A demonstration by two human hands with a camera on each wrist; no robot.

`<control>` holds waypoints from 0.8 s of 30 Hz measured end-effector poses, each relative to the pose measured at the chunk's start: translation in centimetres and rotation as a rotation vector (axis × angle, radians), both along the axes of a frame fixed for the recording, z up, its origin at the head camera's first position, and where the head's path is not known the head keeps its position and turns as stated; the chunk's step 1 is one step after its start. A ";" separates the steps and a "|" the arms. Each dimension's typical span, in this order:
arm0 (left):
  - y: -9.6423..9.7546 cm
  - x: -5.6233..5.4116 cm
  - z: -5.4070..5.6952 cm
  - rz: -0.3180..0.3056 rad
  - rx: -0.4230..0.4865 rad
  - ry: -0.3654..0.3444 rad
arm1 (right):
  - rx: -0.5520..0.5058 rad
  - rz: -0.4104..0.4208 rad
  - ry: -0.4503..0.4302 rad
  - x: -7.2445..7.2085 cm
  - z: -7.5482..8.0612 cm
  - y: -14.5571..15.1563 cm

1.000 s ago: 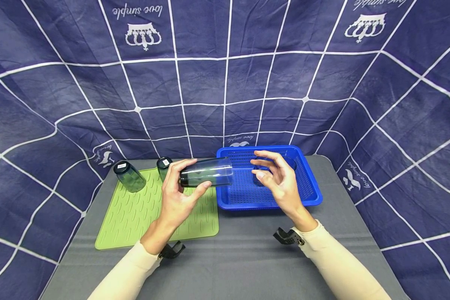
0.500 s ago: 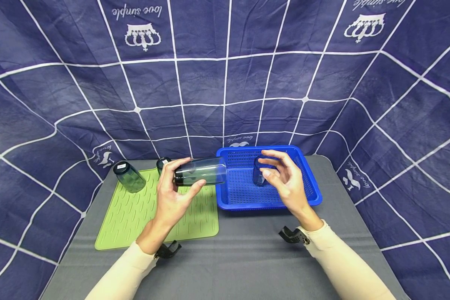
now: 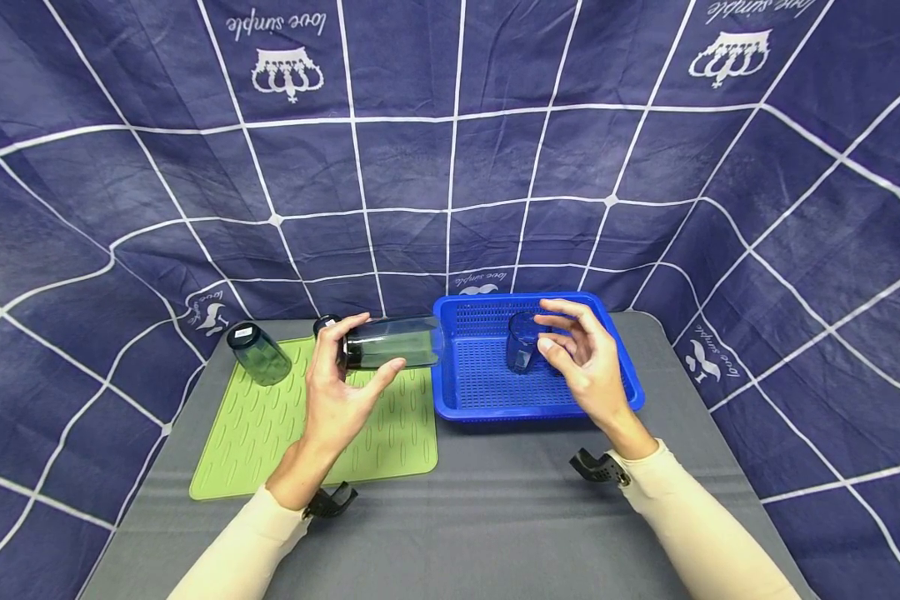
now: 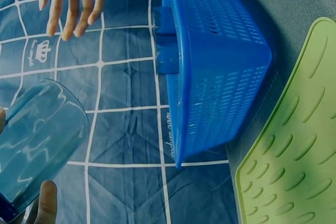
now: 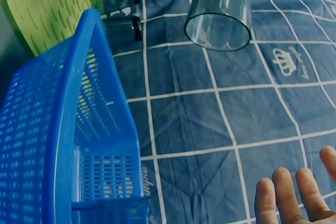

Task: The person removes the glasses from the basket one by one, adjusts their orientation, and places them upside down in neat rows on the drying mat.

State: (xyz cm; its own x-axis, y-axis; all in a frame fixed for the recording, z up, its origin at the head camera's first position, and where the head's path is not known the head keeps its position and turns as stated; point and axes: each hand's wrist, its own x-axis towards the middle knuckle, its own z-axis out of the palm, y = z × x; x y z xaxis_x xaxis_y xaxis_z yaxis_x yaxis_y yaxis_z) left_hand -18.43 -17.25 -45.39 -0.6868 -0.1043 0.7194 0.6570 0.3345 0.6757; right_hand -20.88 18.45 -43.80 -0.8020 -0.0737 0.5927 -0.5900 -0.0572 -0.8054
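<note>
My left hand grips a clear blue-green drinking glass near its base, thumb below and fingers over the top. The glass lies sideways in the air over the green mat, its mouth toward the blue basket. Relaxed and holding nothing, my right hand hovers above the basket's right part. Another glass stands in the basket just left of those fingertips. In the right wrist view the held glass shows its round rim, and my right fingers are spread apart.
An upside-down glass with a white label stands at the mat's back left corner. Behind my left hand a second upturned glass is mostly hidden. A grey cloth covers the table; a blue patterned curtain hangs around it.
My left hand has shifted slightly left, carrying the glass. My right hand has drawn off to the right, uncovering the glass in the basket.
</note>
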 end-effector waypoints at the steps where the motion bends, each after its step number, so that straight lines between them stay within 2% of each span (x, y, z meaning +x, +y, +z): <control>1: -0.1 0.0 0.0 0.007 -0.004 0.003 | 0.001 -0.006 0.001 -0.1 0.0 0.1; 11: -0.7 -0.1 -0.1 0.022 0.004 -0.044 | 0.012 -0.052 0.018 -0.6 -0.4 1.4; 17: -0.8 -0.4 -0.1 0.038 0.026 -0.035 | 0.038 -0.079 0.016 -1.0 -0.7 2.1; 24: -0.9 -0.6 -0.1 0.086 0.009 -0.048 | 0.079 -0.125 0.002 -1.2 -0.6 2.9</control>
State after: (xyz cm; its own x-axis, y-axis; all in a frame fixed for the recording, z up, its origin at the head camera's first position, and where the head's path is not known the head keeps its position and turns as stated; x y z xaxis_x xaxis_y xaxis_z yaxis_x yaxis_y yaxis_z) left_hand -19.01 -18.10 -45.45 -0.7089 -0.1708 0.6843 0.5925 0.3822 0.7092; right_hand -22.12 21.33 -44.40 -0.8067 -0.0200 0.5906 -0.5901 0.0804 -0.8033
